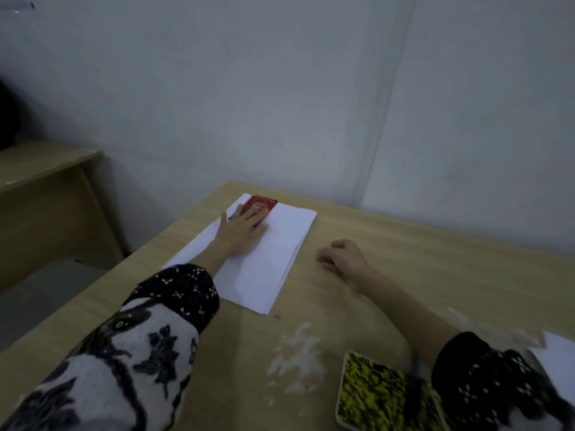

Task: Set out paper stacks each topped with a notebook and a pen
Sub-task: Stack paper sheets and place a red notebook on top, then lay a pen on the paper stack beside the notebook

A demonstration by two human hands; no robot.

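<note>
Head view, one frame, somewhat blurred; landmark: paper stack.

1. Paper stack (264,259): white sheets, lying flat on the counter (420,244) near its far left corner, sheet edges slightly fanned along the right side.
2. Red notebook (260,205): small, patterned cover, lying on the far end of the paper stack, partly covered by fingers.
3. Left hand (241,227): flat, palm down, fingers spread apart, pressed on the paper stack with fingertips over the near part of the red notebook; not closed around anything. Patterned black-and-white sleeve (124,353) runs back from it across the near end of the stack.
4. Right hand (340,258): on the bare counter just right of the paper stack, fingers curled loosely under, knuckles up; whether anything lies inside the curl cannot be told.
5. Yellow notebook (373,396): yellow-and-black mottled cover, pale edge, on the counter well nearer the camera than the paper stack, to its right, partly under the right sleeve.
6. Second white sheets (557,362): at the frame's right edge, well apart from the paper stack, only a corner visible.
7. White scuffed patch (298,356): on the counter surface between the paper stack and the yellow notebook.
</note>
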